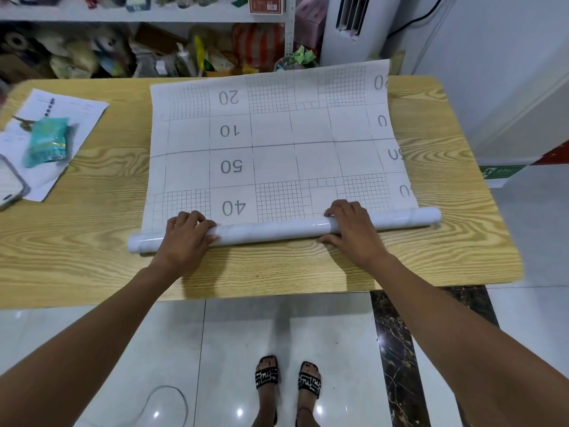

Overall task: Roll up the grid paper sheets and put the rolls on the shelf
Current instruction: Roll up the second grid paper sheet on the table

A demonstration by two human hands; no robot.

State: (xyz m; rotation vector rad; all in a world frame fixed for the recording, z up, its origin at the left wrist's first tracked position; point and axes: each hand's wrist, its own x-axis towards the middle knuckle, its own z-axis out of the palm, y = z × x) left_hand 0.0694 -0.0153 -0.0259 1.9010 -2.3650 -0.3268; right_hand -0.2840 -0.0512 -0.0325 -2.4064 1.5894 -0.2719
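A grid paper sheet (274, 143) printed with squares and large numbers lies spread across the wooden table (101, 241). Its near edge is wound into a glossy white roll (271, 231) running left to right. My left hand (186, 238) curls over the roll near its left end, fingers on top and thumb at the front. Toward the right end, my right hand (354, 229) grips the roll the same way. The sheet's far edge curls up at the back of the table. The shelf (147, 13) stands behind the table, crowded with goods.
At the table's left lie printed papers (77, 112), a teal packet (47, 141) and a phone (9, 183). A white air conditioner (357, 26) stands at the back right. My sandalled feet (288, 380) are on the tiled floor.
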